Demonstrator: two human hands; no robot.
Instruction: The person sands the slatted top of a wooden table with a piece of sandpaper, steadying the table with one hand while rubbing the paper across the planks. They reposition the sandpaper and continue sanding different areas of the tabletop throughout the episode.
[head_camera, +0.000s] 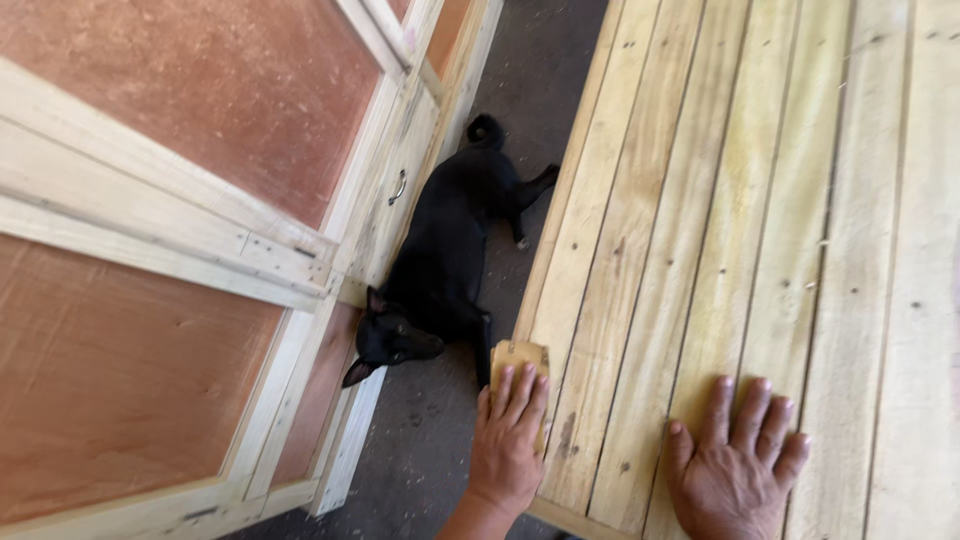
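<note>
Right hand (738, 462) lies flat, grip wide, on planks (760, 200); left hand (510, 430) presses sanding block (518, 358); black dog (440, 265) just beyond.

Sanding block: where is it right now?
Head view, lower centre: the sanding block sits under the left hand at the left edge of the plank panel, beside the black dog.

Black dog (445, 255) fills the floor gap (545, 70) between plank panel (740, 200) and wooden frame (200, 250).

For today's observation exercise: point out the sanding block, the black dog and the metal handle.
sanding block (518, 354), head view, exposed top end.
black dog (450, 240), head view, its back.
metal handle (397, 187), head view, its curved middle.
</note>
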